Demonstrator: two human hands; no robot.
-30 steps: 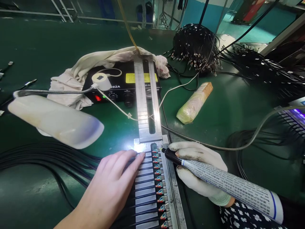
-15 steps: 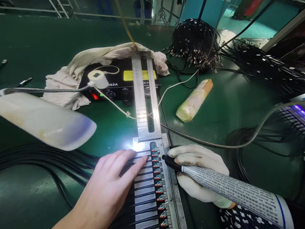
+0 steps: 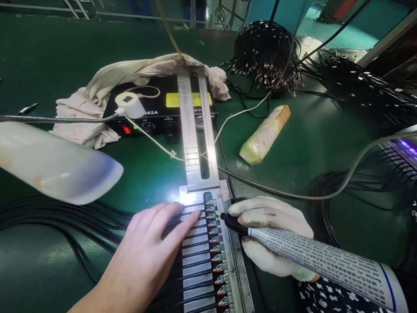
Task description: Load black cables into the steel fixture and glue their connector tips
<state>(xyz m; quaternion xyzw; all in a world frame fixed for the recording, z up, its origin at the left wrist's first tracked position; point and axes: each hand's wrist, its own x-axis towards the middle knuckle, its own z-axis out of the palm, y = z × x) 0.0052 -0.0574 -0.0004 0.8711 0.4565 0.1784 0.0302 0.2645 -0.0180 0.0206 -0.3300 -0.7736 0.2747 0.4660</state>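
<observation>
A metal fixture [image 3: 228,230] holds a row of black cables [image 3: 197,263] with exposed coloured wires and small metal connectors at their ends. My bare left hand [image 3: 146,248] lies over the upper cables, fingers spread, the index fingertip touching a cable near its connector. In my gloved right hand [image 3: 273,230] is a printed tube [image 3: 312,256] with a black nozzle, its tip at the upper connectors on the fixture's right side. Whether the tip touches a connector I cannot tell.
Behind the fixture stands a black controller box [image 3: 156,117] with a cloth [image 3: 124,78] around it. A white lamp shade [image 3: 61,167] reaches in from the left. A wrapped block [image 3: 263,137] and cable bundles [image 3: 263,56] lie to the right.
The view has shifted slightly, so the fixture and box appear a little further left and up. Both hands keep nearly the same pose, with the tube still in my right hand.
</observation>
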